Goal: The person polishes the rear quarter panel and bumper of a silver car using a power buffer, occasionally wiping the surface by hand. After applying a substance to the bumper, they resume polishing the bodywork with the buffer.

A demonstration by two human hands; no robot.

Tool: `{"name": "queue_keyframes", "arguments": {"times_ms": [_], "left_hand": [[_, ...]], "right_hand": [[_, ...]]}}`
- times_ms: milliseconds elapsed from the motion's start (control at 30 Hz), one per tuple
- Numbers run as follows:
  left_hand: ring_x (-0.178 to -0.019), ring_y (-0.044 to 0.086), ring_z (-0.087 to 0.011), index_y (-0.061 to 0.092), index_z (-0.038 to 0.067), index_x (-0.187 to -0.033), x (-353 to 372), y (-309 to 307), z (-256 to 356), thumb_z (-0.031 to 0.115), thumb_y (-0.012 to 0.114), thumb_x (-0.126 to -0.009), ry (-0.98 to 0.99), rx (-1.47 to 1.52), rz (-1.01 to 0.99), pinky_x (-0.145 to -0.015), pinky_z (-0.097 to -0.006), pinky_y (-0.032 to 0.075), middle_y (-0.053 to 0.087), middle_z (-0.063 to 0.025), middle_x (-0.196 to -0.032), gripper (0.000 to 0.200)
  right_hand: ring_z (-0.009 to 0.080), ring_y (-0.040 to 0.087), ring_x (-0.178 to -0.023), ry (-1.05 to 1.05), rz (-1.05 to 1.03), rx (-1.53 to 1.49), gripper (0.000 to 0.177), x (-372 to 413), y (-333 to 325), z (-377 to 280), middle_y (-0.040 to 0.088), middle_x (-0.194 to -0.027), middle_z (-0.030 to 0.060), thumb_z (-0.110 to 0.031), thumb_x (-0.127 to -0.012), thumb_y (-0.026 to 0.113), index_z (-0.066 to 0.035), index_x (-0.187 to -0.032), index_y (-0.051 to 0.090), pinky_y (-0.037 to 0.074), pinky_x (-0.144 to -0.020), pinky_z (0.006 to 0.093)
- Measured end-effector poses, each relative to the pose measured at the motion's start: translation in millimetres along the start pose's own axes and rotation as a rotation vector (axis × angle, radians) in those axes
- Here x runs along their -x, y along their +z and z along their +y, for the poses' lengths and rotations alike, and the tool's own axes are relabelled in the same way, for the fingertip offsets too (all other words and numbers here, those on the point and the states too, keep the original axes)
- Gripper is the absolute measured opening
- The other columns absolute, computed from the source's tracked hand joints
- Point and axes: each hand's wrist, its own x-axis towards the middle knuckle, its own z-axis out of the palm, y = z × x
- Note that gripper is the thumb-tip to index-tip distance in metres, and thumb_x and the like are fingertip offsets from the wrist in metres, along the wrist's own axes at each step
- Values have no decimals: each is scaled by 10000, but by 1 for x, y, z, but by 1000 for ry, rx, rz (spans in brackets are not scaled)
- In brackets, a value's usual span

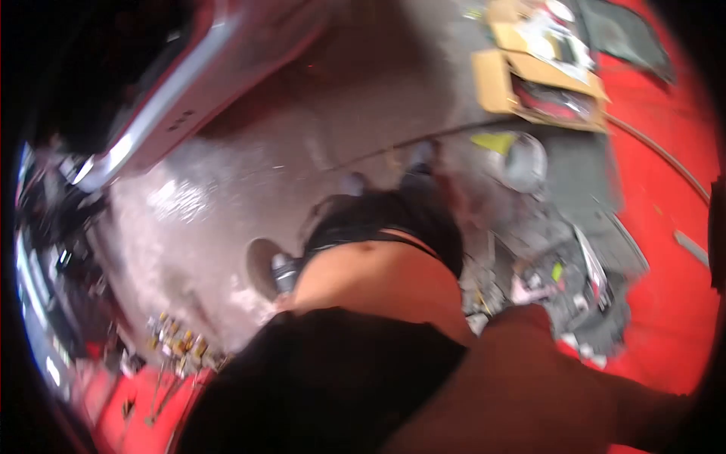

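Observation:
Low beside my hip, a dark tool with a grey end [284, 274] and a brownish round pad [264, 268] hangs over the floor. A sliver of my left hand [284, 302] shows at its base and appears closed on it; most of that hand is hidden behind my body and dark shirt [325, 378]. The tool's exact kind is too blurred to name. On the other side my right arm [522, 378] is bent close to the camera, and its hand falls outside the view or in the dark edge.
A car body panel [178, 106] stands at upper left. To the right are an open cardboard box [560, 91], a white bucket [523, 163] and a heap of scraps [582, 287]. A hose [662, 151] crosses the red floor [665, 325]. Small yellowish parts [178, 340] lie at lower left.

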Motion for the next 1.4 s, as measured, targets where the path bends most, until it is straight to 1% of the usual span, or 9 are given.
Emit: {"name": "queue_keyframes", "arguments": {"times_ms": [367, 400, 467, 567, 600, 767, 933, 1267, 1400], "left_hand": [[-1099, 775, -352, 789, -55, -1228, -28, 31, -18, 516, 899, -699, -66, 228, -50, -957, -453, 608, 797, -240, -1208, 787], [-999, 777, -293, 864, 42, -958, 2, 23, 9, 582, 905, -680, -110, 98, 137, -904, -420, 609, 817, -192, -1017, 609], [-1002, 778, -307, 769, -67, -1245, 35, 4, 31, 496, 921, -683, -100, 256, 34, -899, -432, 610, 800, -205, -1166, 811], [-831, 776, -254, 800, -70, -1069, 25, 22, 24, 417, 929, -671, 22, 592, -7, -749, -406, 627, 808, -157, -978, 643], [-787, 775, -252, 797, -92, -1057, 3, 24, 13, 432, 936, -663, -42, 265, 30, -731, -413, 635, 816, -158, -970, 670], [-1273, 717, -373, 781, 48, -1334, -18, 42, -8, 825, 720, -730, -48, -74, -15, -1061, -468, 561, 728, -281, -1378, 986], [-1187, 752, -338, 789, -49, -1245, 19, 32, 5, 628, 861, -663, -115, 121, 19, -985, -462, 601, 789, -221, -1266, 896], [-1121, 771, -321, 750, -73, -1232, 4, -8, 33, 517, 934, -623, -121, 202, 48, -961, -445, 614, 790, -226, -1237, 868], [-1132, 777, -323, 759, -62, -1251, -38, -28, 41, 510, 946, -618, -66, 176, 62, -986, -447, 614, 794, -233, -1231, 873]], "right_hand": [[407, 497, -1401, 176, -201, -50, 841, 12, -19, -12, 583, -1513, 118, -661, -983, 713, -84, -1567, 530, 321, -1229, 476], [409, 496, -1407, 170, -226, -60, 847, 4, -15, -13, 582, -1519, 119, -664, -982, 712, -85, -1571, 527, 319, -1234, 477], [413, 492, -1418, 137, -235, -60, 858, 9, -15, -10, 579, -1530, 120, -671, -981, 712, -86, -1580, 522, 315, -1244, 478], [418, 487, -1434, 122, -197, -32, 876, 2, -20, -6, 575, -1548, 123, -680, -980, 710, -87, -1594, 515, 308, -1258, 481], [420, 485, -1439, 131, -190, -14, 881, -2, -22, -3, 574, -1553, 123, -683, -980, 710, -87, -1598, 512, 306, -1263, 482], [429, 476, -1467, 228, -122, 98, 910, 3, -26, -4, 567, -1582, 127, -699, -978, 708, -90, -1621, 499, 296, -1287, 486], [438, 467, -1494, 416, 4, 175, 939, 40, -32, -19, 561, -1611, 130, -715, -976, 706, -92, -1643, 487, 286, -1310, 490], [457, 449, -1548, 1306, 1211, 158, 996, 303, -51, 55, 548, -1668, 138, -746, -972, 703, -97, -1688, 461, 265, -1358, 498], [471, 759, -1021, 1606, 918, 1230, 510, 510, 1, 130, 758, -1039, 327, -438, -1045, 668, 54, -1110, 782, 572, -878, 555]]}}
